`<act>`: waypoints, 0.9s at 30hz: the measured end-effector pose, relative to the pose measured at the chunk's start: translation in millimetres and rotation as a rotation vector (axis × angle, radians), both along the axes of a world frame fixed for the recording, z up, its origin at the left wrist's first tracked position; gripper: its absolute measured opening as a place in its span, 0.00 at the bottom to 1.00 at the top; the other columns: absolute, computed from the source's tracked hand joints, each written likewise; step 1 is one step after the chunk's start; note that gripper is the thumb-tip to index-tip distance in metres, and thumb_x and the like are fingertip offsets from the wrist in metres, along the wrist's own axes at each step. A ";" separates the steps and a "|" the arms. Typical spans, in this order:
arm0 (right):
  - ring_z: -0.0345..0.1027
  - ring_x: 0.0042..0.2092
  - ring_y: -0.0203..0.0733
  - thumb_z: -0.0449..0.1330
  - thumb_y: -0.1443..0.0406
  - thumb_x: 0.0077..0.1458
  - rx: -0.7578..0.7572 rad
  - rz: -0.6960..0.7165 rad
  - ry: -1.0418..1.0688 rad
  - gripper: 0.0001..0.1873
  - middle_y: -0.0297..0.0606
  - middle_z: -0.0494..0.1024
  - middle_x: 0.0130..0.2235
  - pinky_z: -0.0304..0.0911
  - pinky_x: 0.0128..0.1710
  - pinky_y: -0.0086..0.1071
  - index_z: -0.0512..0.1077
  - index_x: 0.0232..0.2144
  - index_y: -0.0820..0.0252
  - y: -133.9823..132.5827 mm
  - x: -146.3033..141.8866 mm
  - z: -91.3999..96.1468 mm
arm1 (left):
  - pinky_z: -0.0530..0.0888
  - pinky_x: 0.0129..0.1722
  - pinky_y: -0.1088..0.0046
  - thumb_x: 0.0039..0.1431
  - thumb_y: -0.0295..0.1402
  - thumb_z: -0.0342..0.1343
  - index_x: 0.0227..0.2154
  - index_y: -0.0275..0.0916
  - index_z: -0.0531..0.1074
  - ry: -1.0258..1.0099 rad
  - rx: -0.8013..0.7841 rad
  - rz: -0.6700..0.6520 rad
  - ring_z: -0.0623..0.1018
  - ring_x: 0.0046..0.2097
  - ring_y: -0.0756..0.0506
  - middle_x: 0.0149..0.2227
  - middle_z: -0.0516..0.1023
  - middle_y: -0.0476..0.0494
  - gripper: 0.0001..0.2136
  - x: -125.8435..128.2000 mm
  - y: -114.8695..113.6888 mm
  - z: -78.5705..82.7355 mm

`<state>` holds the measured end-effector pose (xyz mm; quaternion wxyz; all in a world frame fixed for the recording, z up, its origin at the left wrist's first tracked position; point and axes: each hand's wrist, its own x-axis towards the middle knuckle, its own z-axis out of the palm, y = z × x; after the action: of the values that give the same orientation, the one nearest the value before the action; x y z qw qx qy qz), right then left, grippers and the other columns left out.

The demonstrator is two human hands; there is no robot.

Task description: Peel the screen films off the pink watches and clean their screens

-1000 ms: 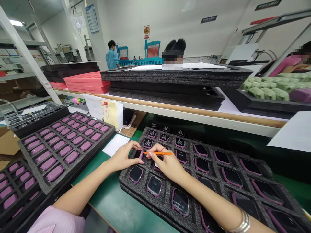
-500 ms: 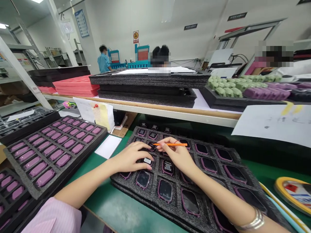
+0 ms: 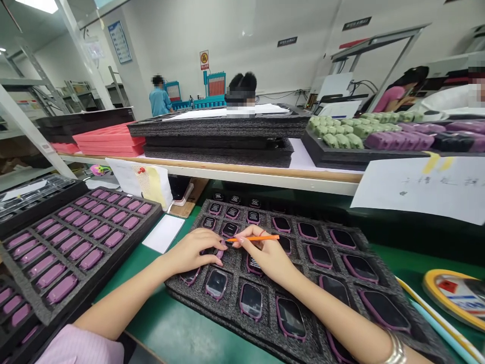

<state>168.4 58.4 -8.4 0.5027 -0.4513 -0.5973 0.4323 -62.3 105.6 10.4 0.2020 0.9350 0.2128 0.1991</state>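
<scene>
A black foam tray (image 3: 265,308) lies in front of me, its pockets holding several purple-rimmed smartwatch bodies (image 3: 250,301) with dark screens. My left hand (image 3: 195,250) rests on the tray's near left part, fingers curled around one watch body in its pocket. My right hand (image 3: 265,253) is closed on a thin orange stick (image 3: 254,238), held level, its tip beside my left fingertips. The watch under my hands is mostly hidden.
A second foam tray (image 3: 94,237) of purple watch bodies sits at the left, a white card (image 3: 163,233) between the trays. A shelf above carries stacked black foam (image 3: 220,134), red foam (image 3: 109,139) and green and purple parts (image 3: 364,132). Other people work behind. A yellow tape roll (image 3: 454,296) lies right.
My view swung left to right and the tray shifted in frame. My left hand lay flatter half a second ago and now curls at a watch; the stick tip came nearer to it.
</scene>
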 end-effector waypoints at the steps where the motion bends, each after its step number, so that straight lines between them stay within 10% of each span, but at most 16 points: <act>1: 0.77 0.38 0.46 0.61 0.41 0.53 0.006 0.005 -0.013 0.25 0.41 0.81 0.33 0.71 0.44 0.41 0.71 0.30 0.57 -0.9 -1.2 0.3 | 0.69 0.59 0.62 0.60 0.46 0.61 0.44 0.42 0.76 -0.003 -0.005 0.002 0.77 0.54 0.41 0.48 0.82 0.43 0.15 1.0 0.1 -0.9; 18: 0.75 0.39 0.46 0.57 0.55 0.60 0.036 0.064 -0.165 0.13 0.38 0.81 0.34 0.65 0.46 0.41 0.72 0.31 0.56 -5.9 -1.4 3.4 | 0.73 0.52 0.62 0.52 0.44 0.69 0.47 0.41 0.70 0.033 -0.141 0.197 0.78 0.50 0.40 0.48 0.78 0.42 0.24 4.7 -4.7 -0.2; 27: 0.77 0.40 0.47 0.60 0.56 0.57 0.051 -0.026 -0.128 0.11 0.39 0.83 0.35 0.67 0.47 0.42 0.74 0.31 0.56 -3.3 23.2 20.0 | 0.70 0.53 0.62 0.51 0.44 0.70 0.41 0.41 0.76 0.172 -0.133 0.093 0.75 0.49 0.40 0.43 0.77 0.43 0.19 33.6 -1.9 35.0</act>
<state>191.6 55.1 11.6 0.4803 -0.4726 -0.6333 0.3806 -28.7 103.8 45.3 0.2353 0.9222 0.2854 0.1126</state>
